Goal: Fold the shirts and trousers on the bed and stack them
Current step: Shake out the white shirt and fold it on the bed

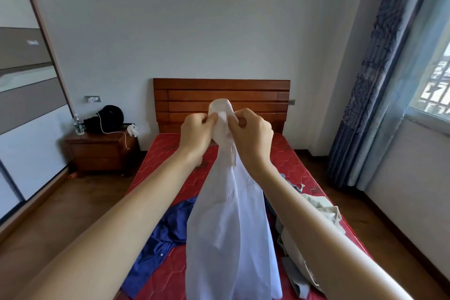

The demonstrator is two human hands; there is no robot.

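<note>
A white shirt hangs in the air over the red mattress, held up by its collar end. My left hand pinches the collar from the left and my right hand pinches it from the right, both at arm's length in front of the headboard. A blue shirt lies crumpled on the mattress at the lower left, partly hidden behind the white shirt. Beige trousers lie bunched at the right edge of the bed, with a bit of dark blue-grey cloth showing beyond my right forearm.
A wooden headboard stands at the far end of the bed. A nightstand at the left carries a water bottle and a black bag. A mirrored wardrobe lines the left wall; curtains and a window are at the right.
</note>
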